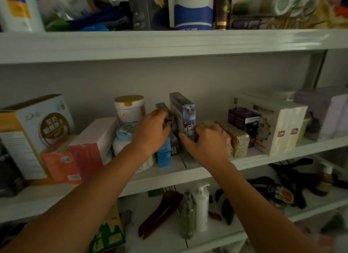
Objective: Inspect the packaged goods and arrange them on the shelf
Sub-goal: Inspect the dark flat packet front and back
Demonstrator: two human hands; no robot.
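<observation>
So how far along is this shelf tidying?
Probably partway. On the middle shelf the big carton at the left and the white gift box at the right stand in place. In hand: the left hand grips a small dark box and the right hand pinches a tall blue-grey box beside it. Remaining: settling those two; any goods waiting out of view cannot be told.

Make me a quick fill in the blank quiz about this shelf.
The right hand holds the tall dark box ___ rather than flat.
The left hand grips the short dark box; the small box at its wrist is ___.
The white pump bottle stands on the shelf ___ the hands.
Missing words: upright, blue, below.
</observation>
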